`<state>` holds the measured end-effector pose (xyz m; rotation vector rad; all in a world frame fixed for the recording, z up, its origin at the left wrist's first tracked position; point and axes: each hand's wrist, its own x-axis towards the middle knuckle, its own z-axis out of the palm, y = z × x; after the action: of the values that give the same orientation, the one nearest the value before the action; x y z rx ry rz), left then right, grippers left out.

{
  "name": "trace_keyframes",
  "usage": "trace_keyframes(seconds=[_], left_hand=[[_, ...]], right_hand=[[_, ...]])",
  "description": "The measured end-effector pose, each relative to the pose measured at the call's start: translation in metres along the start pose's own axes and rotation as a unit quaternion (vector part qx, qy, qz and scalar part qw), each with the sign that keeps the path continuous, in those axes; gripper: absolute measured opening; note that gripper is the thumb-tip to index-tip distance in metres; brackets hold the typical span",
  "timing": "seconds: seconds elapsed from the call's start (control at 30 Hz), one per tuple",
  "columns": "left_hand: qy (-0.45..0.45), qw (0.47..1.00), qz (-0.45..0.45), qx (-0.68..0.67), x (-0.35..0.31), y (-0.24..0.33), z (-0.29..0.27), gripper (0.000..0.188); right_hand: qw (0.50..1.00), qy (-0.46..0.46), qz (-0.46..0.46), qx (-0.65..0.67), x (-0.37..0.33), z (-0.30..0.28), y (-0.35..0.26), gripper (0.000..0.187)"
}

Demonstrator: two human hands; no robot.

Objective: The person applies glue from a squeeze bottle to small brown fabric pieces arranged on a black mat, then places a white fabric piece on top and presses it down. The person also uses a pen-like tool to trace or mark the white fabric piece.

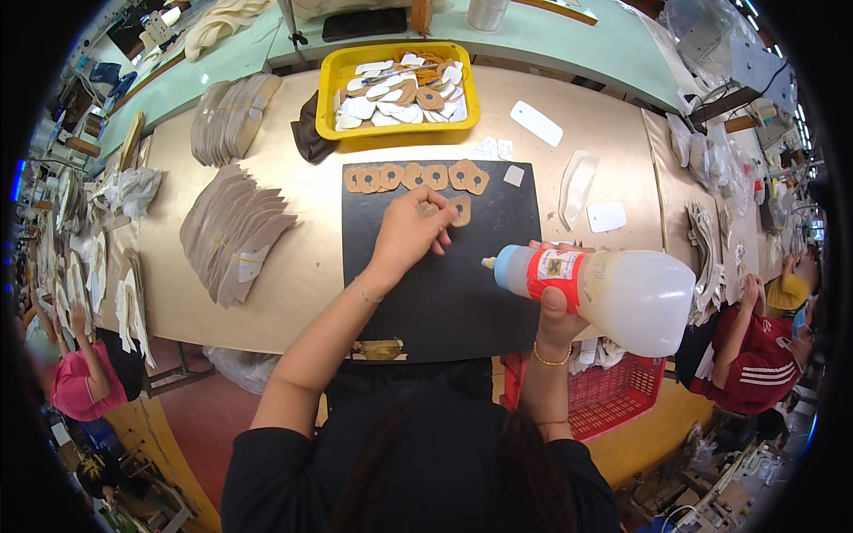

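My right hand (558, 313) is wrapped round a large white plastic squeeze bottle (635, 289) with a blue collar and red label. The bottle lies tilted on its side, its nozzle pointing left over the black board (426, 293). My left hand (410, 233) is pinched at a small tan patch (461, 211) with a dark round spot; fingers partly hide another tan piece beside it. Along the board's far edge runs a row of similar tan patches (412, 176), some overlapping. A small pale square (514, 175) sits at the row's right end.
Beyond the board stands a yellow tray (400, 131) of white and tan pieces. Bundled beige cut pieces (233, 235) lie to the left. White cards (537, 123) are at the right. A red crate (613, 400) stands below the table edge. Co-workers sit on both sides.
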<state>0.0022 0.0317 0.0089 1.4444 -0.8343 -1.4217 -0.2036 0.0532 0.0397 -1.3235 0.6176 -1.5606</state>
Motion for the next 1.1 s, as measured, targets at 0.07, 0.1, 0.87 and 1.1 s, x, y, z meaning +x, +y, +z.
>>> trace_keyframes(seconds=[0.07,0.1,0.87,1.1], left_hand=[[0.023,0.998,0.014,0.063,0.014,0.0,-0.004,0.019],[0.032,0.996,0.023,0.081,0.02,0.0,-0.006,0.019],[-0.097,0.99,-0.028,-0.098,-0.034,0.022,-0.004,0.028],[-0.094,0.995,-0.009,-0.018,-0.051,0.033,0.005,0.023]], right_hand=[[1.0,-0.005,0.005,0.0,0.0,0.001,-0.001,0.066],[1.0,-0.007,0.011,-0.004,0.0,0.0,-0.001,0.066],[0.994,0.032,-0.037,-0.098,0.018,0.015,-0.008,0.079],[0.988,0.006,-0.043,-0.151,0.018,0.02,-0.009,0.081]])
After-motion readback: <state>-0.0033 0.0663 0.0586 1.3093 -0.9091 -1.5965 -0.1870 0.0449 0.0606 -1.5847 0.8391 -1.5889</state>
